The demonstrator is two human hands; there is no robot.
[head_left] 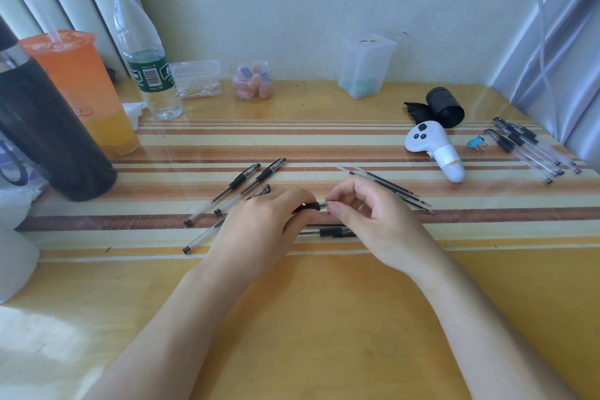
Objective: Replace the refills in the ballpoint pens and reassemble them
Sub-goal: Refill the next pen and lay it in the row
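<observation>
My left hand (266,224) grips a ballpoint pen (312,206) by its black rubber grip, just above the striped mat. My right hand (367,214) pinches the pen's clear tip end between thumb and forefinger. Three capped pens (240,187) lie to the left of my hands, angled up to the right. Another pen (331,232) lies flat under my hands. Several loose black refills (389,187) lie to the right of my right hand. A bundle of several more pens (526,148) lies at the far right of the desk.
A white controller (435,146), a blue binder clip (475,142) and a black roll (444,105) sit at the right. At the left stand a dark flask (48,140), an orange drink cup (84,91) and a water bottle (146,58). Small plastic containers (365,66) line the wall.
</observation>
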